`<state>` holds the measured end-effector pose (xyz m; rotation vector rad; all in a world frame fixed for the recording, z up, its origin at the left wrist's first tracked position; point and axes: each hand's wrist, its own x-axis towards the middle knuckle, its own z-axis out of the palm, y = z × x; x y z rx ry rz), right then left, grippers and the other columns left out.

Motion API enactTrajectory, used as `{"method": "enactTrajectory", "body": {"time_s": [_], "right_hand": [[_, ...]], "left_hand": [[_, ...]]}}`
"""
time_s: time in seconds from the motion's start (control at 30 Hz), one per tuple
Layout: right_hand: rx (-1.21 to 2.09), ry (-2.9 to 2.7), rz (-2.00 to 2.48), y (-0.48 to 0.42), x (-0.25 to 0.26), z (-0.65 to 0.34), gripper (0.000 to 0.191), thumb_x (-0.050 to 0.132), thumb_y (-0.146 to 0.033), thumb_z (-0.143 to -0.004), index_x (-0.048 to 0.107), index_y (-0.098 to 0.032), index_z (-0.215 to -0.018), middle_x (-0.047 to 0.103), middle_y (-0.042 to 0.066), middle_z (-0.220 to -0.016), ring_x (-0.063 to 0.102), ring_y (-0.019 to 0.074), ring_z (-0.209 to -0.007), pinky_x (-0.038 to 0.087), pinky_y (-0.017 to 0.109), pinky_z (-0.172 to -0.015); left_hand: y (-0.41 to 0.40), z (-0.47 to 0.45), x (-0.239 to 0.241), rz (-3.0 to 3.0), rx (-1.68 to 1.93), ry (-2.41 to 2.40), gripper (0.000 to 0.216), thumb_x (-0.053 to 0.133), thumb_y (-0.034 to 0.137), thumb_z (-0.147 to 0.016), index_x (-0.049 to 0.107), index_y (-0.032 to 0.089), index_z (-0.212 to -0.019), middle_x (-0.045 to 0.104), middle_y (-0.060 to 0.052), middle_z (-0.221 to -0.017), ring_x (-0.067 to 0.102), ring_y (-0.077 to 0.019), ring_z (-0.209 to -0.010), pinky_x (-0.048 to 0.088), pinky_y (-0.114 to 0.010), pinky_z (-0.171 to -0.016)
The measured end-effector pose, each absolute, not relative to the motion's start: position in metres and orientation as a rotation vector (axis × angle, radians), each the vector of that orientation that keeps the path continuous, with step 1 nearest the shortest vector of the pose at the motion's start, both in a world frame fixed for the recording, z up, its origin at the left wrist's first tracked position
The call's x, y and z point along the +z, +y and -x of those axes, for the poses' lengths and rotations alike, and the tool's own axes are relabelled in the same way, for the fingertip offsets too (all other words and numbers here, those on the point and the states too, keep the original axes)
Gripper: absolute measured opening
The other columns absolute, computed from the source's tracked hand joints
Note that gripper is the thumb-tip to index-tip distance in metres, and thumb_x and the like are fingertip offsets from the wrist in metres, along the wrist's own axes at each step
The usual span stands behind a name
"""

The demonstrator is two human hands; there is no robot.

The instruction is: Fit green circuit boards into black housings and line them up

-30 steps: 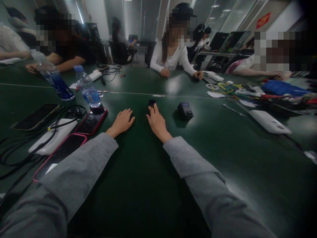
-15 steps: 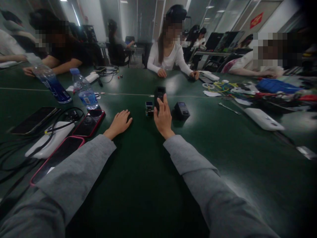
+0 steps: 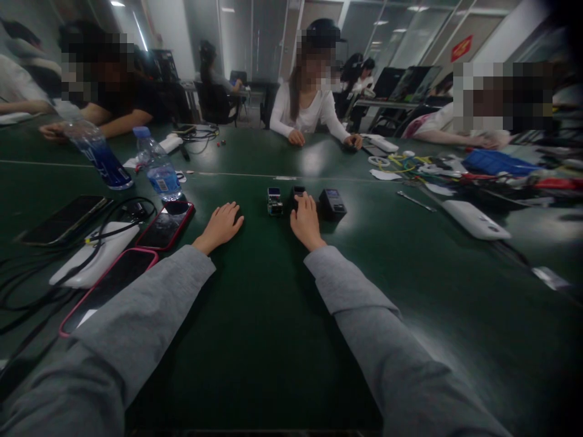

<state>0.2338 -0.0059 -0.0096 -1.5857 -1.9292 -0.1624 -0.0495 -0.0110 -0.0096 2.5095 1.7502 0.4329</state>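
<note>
My left hand (image 3: 221, 226) lies flat on the green table (image 3: 255, 315) with its fingers apart and nothing in it. My right hand (image 3: 306, 222) reaches forward, its fingers closed on a small black box (image 3: 298, 192) that rests on the table. Just left of that box stands a small bare electronic module (image 3: 274, 201). On its right, close by, sits a second black box (image 3: 332, 203) with a small screen on top. Both of my arms wear grey sleeves.
On the left lie phones in pink cases (image 3: 166, 223), a dark phone (image 3: 61, 220), a white power bank (image 3: 93, 254) and black cables, with two water bottles (image 3: 157, 167) behind. A white device (image 3: 476, 220) and a tangle of wires (image 3: 437, 167) lie right. Several people sit opposite.
My right hand lifted the black box off the module, carried it a little right and brought it down onto the table between the module and the other box. My left hand stayed put.
</note>
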Motion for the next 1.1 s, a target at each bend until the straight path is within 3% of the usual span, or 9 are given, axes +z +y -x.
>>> {"method": "enactTrajectory", "body": {"time_s": [0.2, 0.37, 0.47, 0.57, 0.67, 1.1], "right_hand": [[-0.138, -1.933, 1.558, -0.010, -0.007, -0.231, 0.049, 0.041, -0.024, -0.102, 0.048, -0.002, -0.145, 0.041, 0.024, -0.156, 0.031, 0.0350, -0.149, 0.033, 0.057, -0.121], [-0.268, -1.807, 1.581, -0.014, 0.007, -0.249, 0.051, 0.036, -0.035, -0.106, 0.044, -0.009, -0.149, 0.039, 0.023, -0.155, 0.029, 0.0358, -0.148, 0.029, 0.063, -0.119], [-0.401, -1.710, 1.672, -0.017, 0.012, -0.278, 0.053, 0.044, -0.034, -0.102, 0.043, -0.011, -0.150, 0.035, 0.023, -0.156, 0.027, 0.0400, -0.147, 0.031, 0.066, -0.115], [-0.340, -1.738, 1.830, -0.019, 0.010, -0.312, 0.056, 0.051, -0.031, -0.096, 0.045, -0.011, -0.148, 0.044, 0.026, -0.145, 0.046, 0.0418, -0.133, 0.044, 0.061, -0.104], [-0.175, -1.759, 1.962, -0.017, 0.006, -0.342, 0.055, 0.051, -0.030, -0.096, 0.047, -0.013, -0.148, 0.054, 0.023, -0.131, 0.062, 0.0361, -0.109, 0.053, 0.051, -0.089], [-0.173, -1.561, 2.052, -0.010, -0.002, -0.381, 0.055, 0.054, -0.030, -0.097, 0.046, -0.017, -0.150, 0.053, 0.022, -0.130, 0.062, 0.0343, -0.109, 0.053, 0.047, -0.085]], "left_hand": [[-0.012, 0.049, -0.007, -2.500, 0.411, 1.751, 0.061, 0.032, 0.046, -0.106, 0.043, 0.009, -0.153, 0.041, -0.019, -0.162, 0.036, -0.0312, -0.152, 0.028, -0.052, -0.125], [-0.010, 0.049, -0.008, -2.518, 0.408, 1.761, 0.059, 0.032, 0.045, -0.106, 0.045, 0.011, -0.152, 0.042, -0.019, -0.162, 0.037, -0.0312, -0.152, 0.029, -0.052, -0.124], [-0.011, 0.049, -0.009, -2.513, 0.418, 1.762, 0.058, 0.033, 0.045, -0.106, 0.044, 0.012, -0.152, 0.043, -0.018, -0.162, 0.037, -0.0307, -0.152, 0.029, -0.051, -0.124], [-0.011, 0.049, -0.008, -2.512, 0.422, 1.754, 0.058, 0.033, 0.046, -0.106, 0.044, 0.013, -0.152, 0.043, -0.018, -0.162, 0.037, -0.0306, -0.152, 0.029, -0.052, -0.124], [-0.012, 0.048, -0.007, -2.500, 0.406, 1.762, 0.059, 0.032, 0.046, -0.106, 0.043, 0.011, -0.153, 0.041, -0.017, -0.162, 0.036, -0.0306, -0.152, 0.028, -0.050, -0.125], [-0.009, 0.050, -0.011, -2.496, 0.415, 1.744, 0.061, 0.031, 0.049, -0.106, 0.042, 0.013, -0.154, 0.040, -0.016, -0.164, 0.035, -0.0306, -0.153, 0.028, -0.051, -0.125]]}}
